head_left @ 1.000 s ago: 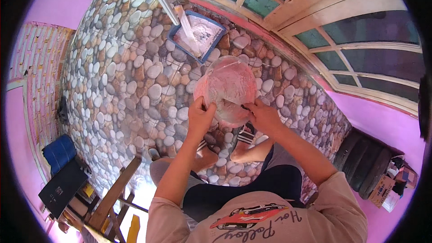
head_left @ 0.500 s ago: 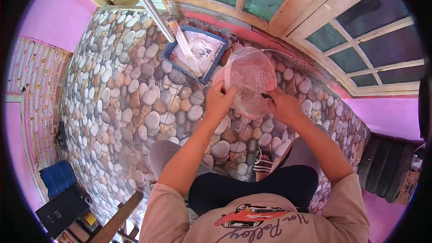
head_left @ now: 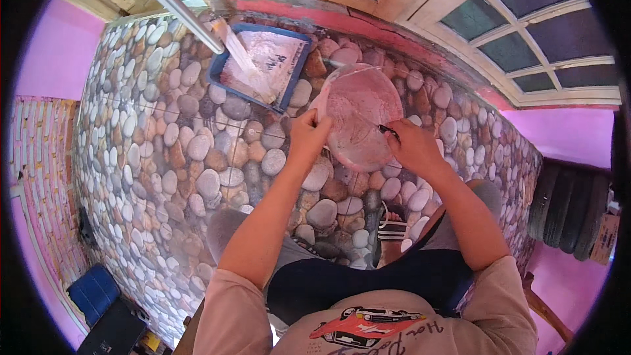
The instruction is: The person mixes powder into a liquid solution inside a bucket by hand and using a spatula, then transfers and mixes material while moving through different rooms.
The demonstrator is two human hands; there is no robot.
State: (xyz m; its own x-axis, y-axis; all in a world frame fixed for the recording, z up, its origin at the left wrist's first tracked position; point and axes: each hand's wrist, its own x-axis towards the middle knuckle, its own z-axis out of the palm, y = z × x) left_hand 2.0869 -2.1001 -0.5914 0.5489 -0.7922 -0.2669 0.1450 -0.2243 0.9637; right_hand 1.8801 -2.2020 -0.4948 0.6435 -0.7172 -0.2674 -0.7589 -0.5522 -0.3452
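A pinkish, see-through bucket is tilted with its mouth toward me, its inside smeared with pale residue. My left hand grips the left side of its rim, thumb near the edge. On the right, my right hand is closed around a small tool with a black handle. The tool's far end reaches into the bucket, where its shape is hard to make out. Beyond the bucket, to the left, lies a blue-edged tray coated in whitish material, with a pale stick-like thing resting in it.
A long white pole slants over the tray. Pebble-patterned flooring spreads around my feet. Wooden-framed glass panes stand ahead and right. Stacked tyres sit far right; a blue container and a black box are at lower left.
The view has shifted, so the tray and pole sit further left. The bucket stays in my left hand. The black handle shows more clearly now in my right hand at the bucket's right side.
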